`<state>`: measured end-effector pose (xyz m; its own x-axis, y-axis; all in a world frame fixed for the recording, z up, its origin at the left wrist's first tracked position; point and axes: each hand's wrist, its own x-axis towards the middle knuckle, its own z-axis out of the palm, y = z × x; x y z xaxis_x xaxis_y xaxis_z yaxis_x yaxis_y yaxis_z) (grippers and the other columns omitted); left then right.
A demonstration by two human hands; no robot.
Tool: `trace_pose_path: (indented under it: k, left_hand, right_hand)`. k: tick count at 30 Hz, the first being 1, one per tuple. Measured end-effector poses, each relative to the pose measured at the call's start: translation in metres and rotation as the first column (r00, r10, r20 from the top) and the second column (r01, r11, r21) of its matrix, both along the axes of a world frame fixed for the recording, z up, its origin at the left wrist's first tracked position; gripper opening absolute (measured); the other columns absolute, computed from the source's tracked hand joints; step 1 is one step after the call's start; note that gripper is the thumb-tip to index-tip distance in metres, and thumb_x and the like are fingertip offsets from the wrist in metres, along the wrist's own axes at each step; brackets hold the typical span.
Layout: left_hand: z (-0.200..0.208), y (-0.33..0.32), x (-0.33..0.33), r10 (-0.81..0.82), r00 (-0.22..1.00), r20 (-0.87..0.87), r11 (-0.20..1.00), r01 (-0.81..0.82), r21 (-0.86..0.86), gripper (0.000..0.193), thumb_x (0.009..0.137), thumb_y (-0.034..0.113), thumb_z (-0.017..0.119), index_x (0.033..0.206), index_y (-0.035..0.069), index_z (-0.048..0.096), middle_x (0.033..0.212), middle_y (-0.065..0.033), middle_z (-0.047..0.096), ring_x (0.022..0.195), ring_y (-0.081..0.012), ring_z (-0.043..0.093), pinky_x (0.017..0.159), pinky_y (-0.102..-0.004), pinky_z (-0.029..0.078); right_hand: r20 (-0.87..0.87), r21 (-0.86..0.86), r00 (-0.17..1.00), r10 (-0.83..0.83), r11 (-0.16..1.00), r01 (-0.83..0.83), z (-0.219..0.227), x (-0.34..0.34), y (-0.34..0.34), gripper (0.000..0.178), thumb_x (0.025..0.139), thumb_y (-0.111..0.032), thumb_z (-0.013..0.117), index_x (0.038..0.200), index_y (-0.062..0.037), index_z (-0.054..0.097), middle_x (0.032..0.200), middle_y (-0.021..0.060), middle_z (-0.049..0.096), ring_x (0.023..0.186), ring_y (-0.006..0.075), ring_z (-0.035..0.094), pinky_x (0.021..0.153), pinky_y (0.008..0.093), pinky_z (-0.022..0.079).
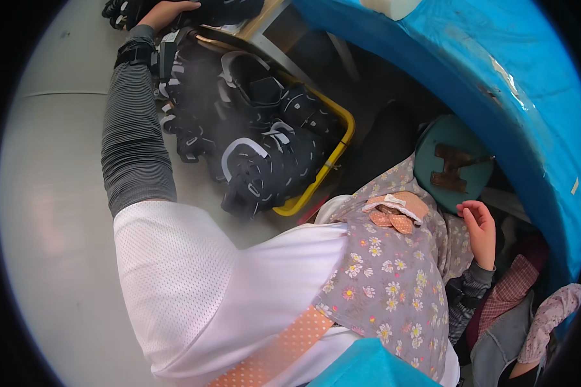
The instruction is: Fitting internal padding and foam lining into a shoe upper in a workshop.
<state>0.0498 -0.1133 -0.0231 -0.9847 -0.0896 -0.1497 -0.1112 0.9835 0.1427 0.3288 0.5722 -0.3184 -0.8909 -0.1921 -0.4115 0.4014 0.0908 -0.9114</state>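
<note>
My left arm stretches to the top left edge, where my left hand (pixel 165 14) grips a bundle of black shoe uppers (pixel 223 11); the picture's edge cuts off part of it. Below it, more black uppers with white trim (pixel 271 161) are heaped in and over a yellow-rimmed crate (pixel 342 145). Over at the right, my right hand (pixel 479 232) is in front of my apron, fingers loosely bent and apart, with nothing visible in it. Closest to it is a round teal surface (pixel 455 145) bearing a rusty brown H-shaped metal part (pixel 455 168).
A blue-covered curved table edge (pixel 490 71) sweeps along the upper right. A metal-framed stand (pixel 281 39) stands behind the crate. Pale floor (pixel 58 193) stretches along the left. Folded cloth and a patterned sleeve (pixel 551 322) are at the lower right.
</note>
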Motion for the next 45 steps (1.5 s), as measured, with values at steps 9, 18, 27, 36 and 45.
trace_pose_path:
  k: [9, 18, 27, 36, 45]
  left_hand:
    - [0.029, 0.041, -0.036, 0.067, 0.966, -0.250, 0.833, -0.192, -0.518, 0.077, 0.071, 0.070, 0.063, 0.114, 0.006, 0.068, 0.117, -0.0203, 0.063, 0.108, -0.0287, 0.061, 0.090, -0.0386, 0.049]
    - [0.012, 0.066, -0.050, -0.395, 0.830, -0.394, 0.785, 0.082, -0.614, 0.084, 0.072, 0.067, 0.065, 0.134, 0.011, 0.052, 0.127, -0.0170, 0.059, 0.119, -0.0340, 0.054, 0.106, -0.0469, 0.032]
    - [0.079, 0.058, -0.074, -0.092, 0.933, -0.347, 0.986, 0.037, -0.163, 0.076, 0.085, 0.067, 0.051, 0.103, -0.005, 0.066, 0.091, -0.0184, 0.067, 0.085, -0.0278, 0.065, 0.083, -0.0362, 0.048]
    - [0.080, 0.067, -0.131, -0.172, 0.837, -0.519, 0.907, -0.070, -0.415, 0.076, 0.089, 0.069, 0.036, 0.104, 0.002, 0.068, 0.106, -0.0226, 0.065, 0.102, -0.0404, 0.059, 0.092, -0.0435, 0.044]
    - [0.063, 0.074, -0.152, -0.213, 0.956, -0.201, 0.886, 0.103, -0.452, 0.071, 0.090, 0.063, 0.039, 0.118, 0.001, 0.061, 0.113, -0.0231, 0.062, 0.107, -0.0367, 0.059, 0.095, -0.0425, 0.043]
  right_hand:
    - [-0.049, 0.049, 0.996, -0.068, 0.996, 0.071, 0.010, 0.005, 0.003, 0.014, 0.093, -0.005, 0.056, 0.105, 0.0008, 0.058, 0.098, 0.0041, 0.064, 0.094, 0.0103, 0.059, 0.084, 0.0228, 0.045]
    - [-0.054, 0.220, 0.995, -0.082, 0.971, 0.092, -0.003, 0.030, 0.006, 0.015, 0.091, -0.007, 0.058, 0.103, 0.0015, 0.057, 0.094, 0.0041, 0.063, 0.090, 0.0105, 0.058, 0.082, 0.0238, 0.045]
    - [-0.073, 0.248, 0.994, -0.081, 0.964, 0.096, -0.019, 0.029, 0.006, 0.014, 0.090, -0.008, 0.059, 0.100, 0.0009, 0.057, 0.091, 0.0039, 0.062, 0.088, 0.0108, 0.058, 0.080, 0.0254, 0.046]
    - [-0.136, 0.319, 0.990, -0.042, 0.944, 0.084, -0.013, 0.022, -0.013, 0.017, 0.088, -0.010, 0.061, 0.100, 0.0013, 0.058, 0.086, 0.0107, 0.065, 0.083, 0.0180, 0.063, 0.073, 0.0283, 0.048]
    - [-0.098, 0.387, 0.994, -0.041, 0.919, 0.076, -0.021, 0.031, -0.012, 0.017, 0.087, -0.010, 0.061, 0.100, 0.0014, 0.058, 0.088, 0.0111, 0.066, 0.084, 0.0192, 0.064, 0.071, 0.0290, 0.049]
